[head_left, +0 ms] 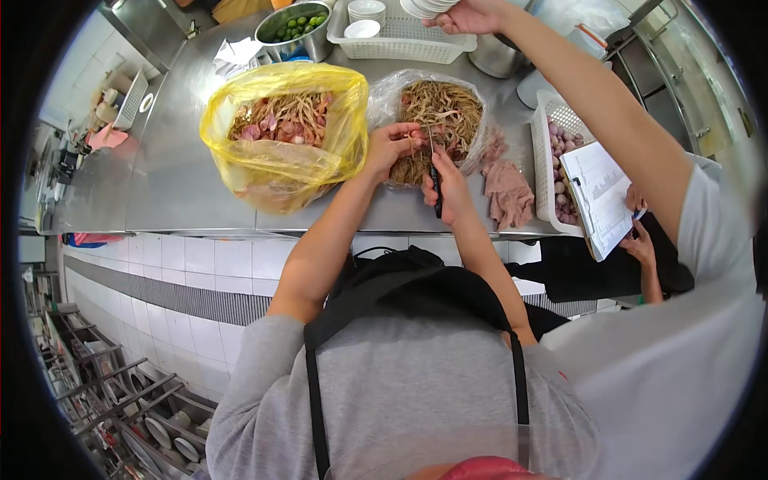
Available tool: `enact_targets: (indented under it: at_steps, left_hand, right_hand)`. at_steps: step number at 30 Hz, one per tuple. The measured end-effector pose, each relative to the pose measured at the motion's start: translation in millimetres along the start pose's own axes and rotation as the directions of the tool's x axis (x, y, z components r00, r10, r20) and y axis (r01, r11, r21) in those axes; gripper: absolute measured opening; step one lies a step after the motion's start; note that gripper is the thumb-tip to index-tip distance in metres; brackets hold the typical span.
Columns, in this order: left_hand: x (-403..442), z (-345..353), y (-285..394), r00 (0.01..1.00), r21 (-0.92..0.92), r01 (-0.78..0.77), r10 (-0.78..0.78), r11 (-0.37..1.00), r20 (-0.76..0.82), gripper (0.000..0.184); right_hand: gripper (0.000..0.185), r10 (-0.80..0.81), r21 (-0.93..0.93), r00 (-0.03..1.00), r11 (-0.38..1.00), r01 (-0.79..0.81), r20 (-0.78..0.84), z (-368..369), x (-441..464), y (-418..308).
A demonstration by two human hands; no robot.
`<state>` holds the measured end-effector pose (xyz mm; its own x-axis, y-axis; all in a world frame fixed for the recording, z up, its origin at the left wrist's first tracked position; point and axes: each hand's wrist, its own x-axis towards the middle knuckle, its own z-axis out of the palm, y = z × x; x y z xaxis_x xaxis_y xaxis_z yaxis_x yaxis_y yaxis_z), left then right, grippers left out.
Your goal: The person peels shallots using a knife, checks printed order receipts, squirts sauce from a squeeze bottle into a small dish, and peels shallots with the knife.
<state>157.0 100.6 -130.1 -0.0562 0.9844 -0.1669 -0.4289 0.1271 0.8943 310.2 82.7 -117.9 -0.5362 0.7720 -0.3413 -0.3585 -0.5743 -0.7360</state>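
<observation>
My right hand (453, 192) is wrapped round the black handle of a small knife (437, 190), its blade pointing away from me. Close beside the blade, my left hand (392, 146) pinches a small reddish piece, probably a shallot, between its fingertips. Both hands are over a clear plastic bag (386, 90) filled with brown, root-like stems (440, 104). To the left stands an open yellow plastic bag (280, 180) holding pinkish shallots with dry stalks (284, 120). A crumpled pinkish cloth (507, 192) lies right of the clear bag.
Behind the bags are a metal pot of green limes (296, 28) and a white basket (404, 50) with small bowls. Another person's arm (592, 88) reaches over from the right. A basket of shallots (546, 172) and a person holding a clipboard (598, 196) are also there.
</observation>
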Motion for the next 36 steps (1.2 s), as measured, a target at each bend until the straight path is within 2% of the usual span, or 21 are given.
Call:
enact_targets:
  at_steps: [2, 4, 6, 8, 15, 18, 20, 21, 23, 24, 26, 27, 28, 29, 33, 36]
  left_hand:
    - [2, 0, -2, 1.000, 0.009, -0.001, 0.001, 1.000, -0.014, 0.033]
    - [4, -2, -8, 0.991, 0.177, -0.131, 0.126, 0.975, 0.036, 0.032]
    - [0, 1, -9, 0.990, 0.170, -0.138, 0.137, 0.976, 0.020, 0.032]
    - [2, 1, -12, 0.970, 0.222, -0.242, 0.238, 0.945, 0.043, 0.031]
    - [3, 1, -15, 0.971, 0.217, -0.235, 0.240, 0.948, 0.004, 0.028]
    - [1, 2, -18, 0.948, 0.299, -0.314, 0.316, 0.901, 0.041, 0.028]
    - [-3, 6, -21, 0.911, 0.478, -0.384, 0.408, 0.790, 0.058, 0.027]
    - [-3, 5, -19, 0.912, 0.477, -0.384, 0.406, 0.791, 0.060, 0.027]
    - [-3, 3, -13, 0.937, 0.328, -0.344, 0.342, 0.880, 0.064, 0.026]
    - [-4, 5, -10, 0.939, 0.327, -0.340, 0.340, 0.882, 0.060, 0.026]
    - [-5, 9, -2, 0.931, 0.478, -0.336, 0.365, 0.812, 0.034, 0.026]
    - [-6, 11, 3, 0.931, 0.478, -0.335, 0.364, 0.812, 0.033, 0.026]
    - [-8, 12, 8, 0.825, 0.671, -0.471, 0.556, 0.572, 0.105, 0.027]
    - [-9, 12, 9, 0.684, 0.801, -0.535, 0.693, 0.268, 0.225, 0.028]
    - [-5, 11, 10, 0.722, 0.789, -0.539, 0.645, 0.296, 0.251, 0.029]
    - [-13, 21, 23, 0.774, 0.825, -0.471, 0.595, 0.312, 0.217, 0.027]
  right_hand:
    - [0.040, 0.027, 0.013, 1.000, 1.000, -0.027, -0.002, 1, 0, -4]
    - [0.039, 0.049, 0.037, 0.998, 0.998, -0.051, 0.038, 2, 2, -6]
    - [0.039, 0.074, 0.059, 0.997, 0.995, -0.075, 0.020, 1, 3, -5]
    - [0.039, 0.059, 0.087, 0.997, 0.994, -0.063, 0.048, 1, 3, -5]
    - [0.039, -0.018, -0.024, 0.998, 1.000, 0.017, -0.052, 10, 3, 1]
    - [0.036, -0.060, -0.069, 0.993, 0.996, 0.053, -0.101, 11, 8, 0]
    - [0.033, -0.018, -0.025, 0.986, 1.000, 0.014, -0.168, 9, 15, 0]
    - [0.033, -0.019, -0.024, 0.985, 1.000, 0.015, -0.171, 7, 15, -1]
    - [0.029, 0.043, 0.073, 0.993, 0.997, -0.035, -0.109, 4, 16, -2]
    - [0.029, 0.048, 0.073, 0.993, 0.997, -0.040, -0.110, 3, 15, -2]
    - [0.018, 0.071, 0.112, 0.995, 0.992, -0.063, -0.070, 3, 14, -3]
    - [0.018, 0.072, 0.112, 0.995, 0.992, -0.064, -0.070, 2, 16, -2]
    - [0.017, 0.064, 0.103, 0.996, 0.993, -0.057, -0.066, 0, 16, -1]
    - [0.017, 0.055, 0.095, 0.997, 0.994, -0.049, -0.062, 0, 17, -1]
    - [0.018, 0.056, 0.095, 0.996, 0.994, -0.050, -0.066, 0, 17, -2]
    - [0.019, 0.064, 0.089, 0.995, 0.994, -0.057, -0.074, -1, 17, -2]
